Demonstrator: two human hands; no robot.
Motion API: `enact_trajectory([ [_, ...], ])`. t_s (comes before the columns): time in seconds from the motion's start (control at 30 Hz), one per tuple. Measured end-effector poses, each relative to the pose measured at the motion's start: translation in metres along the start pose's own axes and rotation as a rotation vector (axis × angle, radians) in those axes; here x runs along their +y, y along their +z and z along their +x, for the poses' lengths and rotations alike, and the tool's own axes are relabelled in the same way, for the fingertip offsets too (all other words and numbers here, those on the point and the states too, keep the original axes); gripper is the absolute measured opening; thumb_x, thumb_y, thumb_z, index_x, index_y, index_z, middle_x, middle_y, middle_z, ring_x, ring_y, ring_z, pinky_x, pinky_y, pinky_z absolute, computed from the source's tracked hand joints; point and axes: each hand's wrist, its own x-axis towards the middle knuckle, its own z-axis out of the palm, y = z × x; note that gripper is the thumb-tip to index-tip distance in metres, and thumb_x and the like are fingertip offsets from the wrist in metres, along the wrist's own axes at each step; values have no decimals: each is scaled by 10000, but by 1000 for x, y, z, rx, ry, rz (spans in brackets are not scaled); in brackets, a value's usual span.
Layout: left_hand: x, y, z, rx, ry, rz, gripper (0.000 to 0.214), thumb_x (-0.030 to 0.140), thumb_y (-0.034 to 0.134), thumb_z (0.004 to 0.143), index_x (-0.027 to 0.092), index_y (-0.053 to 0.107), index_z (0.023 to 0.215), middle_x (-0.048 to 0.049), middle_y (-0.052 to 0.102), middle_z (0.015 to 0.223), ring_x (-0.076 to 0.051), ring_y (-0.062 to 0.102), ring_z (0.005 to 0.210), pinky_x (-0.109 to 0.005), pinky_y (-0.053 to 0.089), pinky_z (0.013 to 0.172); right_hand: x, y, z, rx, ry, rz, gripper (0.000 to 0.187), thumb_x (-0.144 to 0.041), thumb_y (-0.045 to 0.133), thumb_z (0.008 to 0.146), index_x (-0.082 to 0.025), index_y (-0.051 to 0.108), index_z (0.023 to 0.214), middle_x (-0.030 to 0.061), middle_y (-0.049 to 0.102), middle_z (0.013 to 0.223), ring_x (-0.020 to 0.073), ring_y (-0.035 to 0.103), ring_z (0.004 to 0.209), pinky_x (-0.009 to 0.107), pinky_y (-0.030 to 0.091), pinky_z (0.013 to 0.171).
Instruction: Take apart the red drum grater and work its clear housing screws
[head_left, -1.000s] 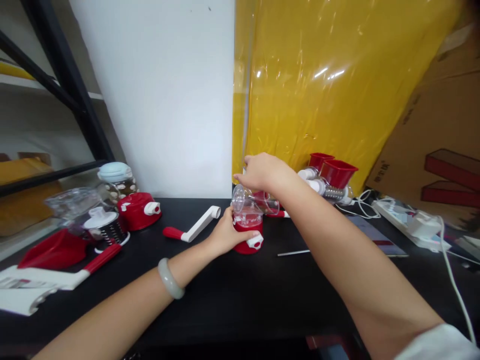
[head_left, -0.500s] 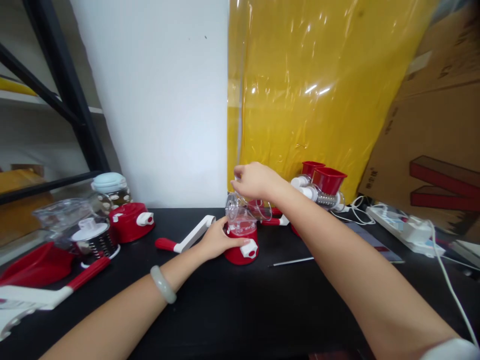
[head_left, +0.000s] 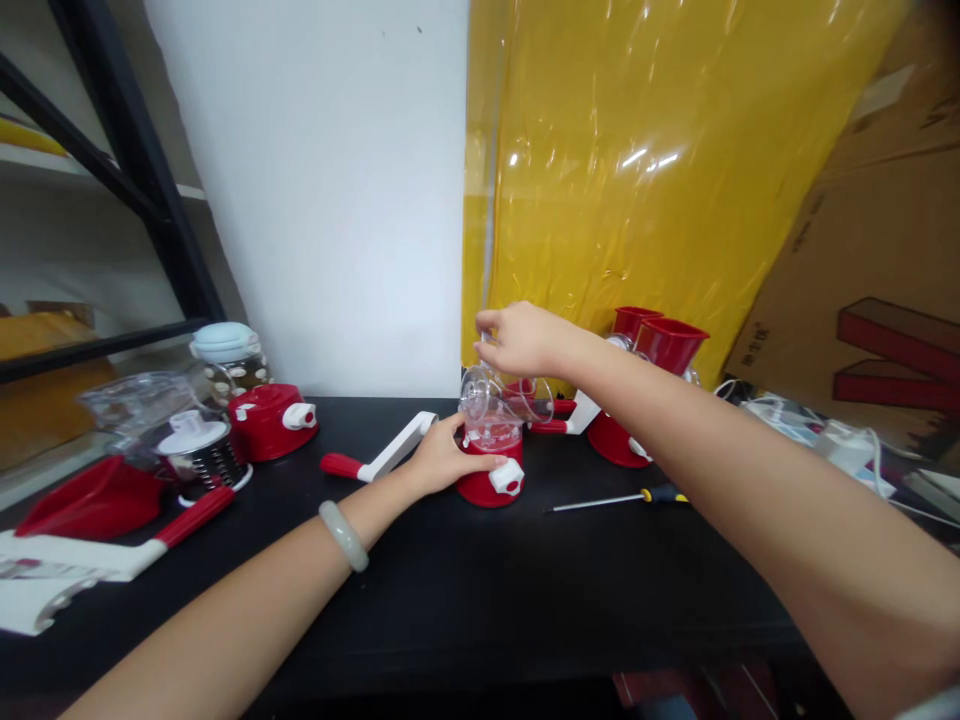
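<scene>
My left hand (head_left: 441, 457) is wrapped round the red base (head_left: 480, 490) of a hand-cranked rotary grater, its thumb beside the white knob (head_left: 508, 477) on the front. On top of the base sits a clear plastic grater housing (head_left: 491, 405), lying sideways with a round opening to the right. My right hand (head_left: 525, 340) is above it, fingers closed on the housing's upper part; the fingertips are partly hidden. Just left of the base lies a white crank handle (head_left: 394, 447) with a red grip, its far end close to my left hand.
A screwdriver (head_left: 600, 503) lies to the right. Behind my right forearm stand assembled graters with red hoppers (head_left: 673, 345). At left are another red base (head_left: 274, 422), a grating drum (head_left: 199, 458), a red hopper (head_left: 94, 500) and a jar (head_left: 229, 360). A power strip (head_left: 847, 445) lies far right.
The view has shifted slightly, so things sit a little higher in it. My right forearm has moved enough to uncover the screwdriver's handle and a red base behind. Both hands keep their holds.
</scene>
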Motion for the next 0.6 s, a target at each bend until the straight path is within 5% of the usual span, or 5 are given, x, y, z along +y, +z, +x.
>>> enact_trajectory([
  [0.43, -9, 4, -2, 37, -4, 23, 713, 522, 894, 650, 178, 655, 1227, -127, 744, 1235, -327, 704, 1135, -473, 519, 1040, -13, -5, 4, -97, 131, -63, 481, -380, 409, 947, -173, 645, 1310, 181, 743, 1222, 333, 703, 1061, 405, 513, 821],
  [0.6, -9, 5, -2, -19, -43, -67, 848, 496, 890, 678, 181, 516, 1370, -161, 657, 1378, -334, 640, 1258, -506, 470, 1110, -18, -17, 7, -162, 187, -85, 538, -395, 555, 873, -148, 638, 1343, 197, 751, 1185, 348, 722, 1023, 422, 545, 818],
])
